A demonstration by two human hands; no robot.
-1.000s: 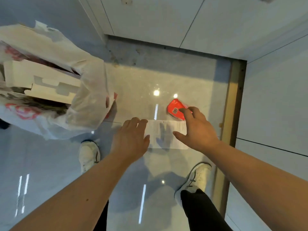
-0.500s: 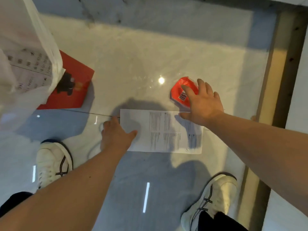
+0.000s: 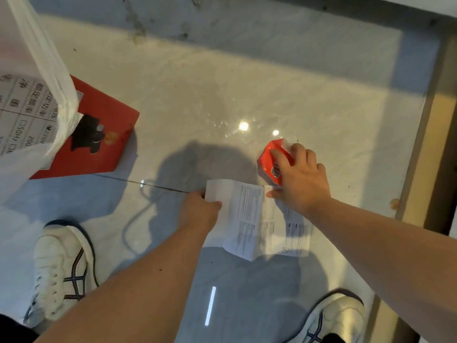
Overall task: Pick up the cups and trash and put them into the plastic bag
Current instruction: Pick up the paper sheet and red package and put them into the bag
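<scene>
A printed white paper sheet lies on the glossy floor, with its left edge lifted and folded over. My left hand pinches that left edge. My right hand lies over a crumpled red wrapper with a barcode, fingers closing on it, thumb touching the paper's top edge. The white plastic bag hangs at the far left, with printed packaging visible through it.
A flat red card with a black graduation-cap figure lies on the floor, partly under the bag. My two white sneakers stand at the bottom. A brass threshold strip and a wall bound the right side.
My left hand has taken hold of the paper's left edge and folded it rightward. My right hand has curled over the red wrapper. The view has come closer to the floor.
</scene>
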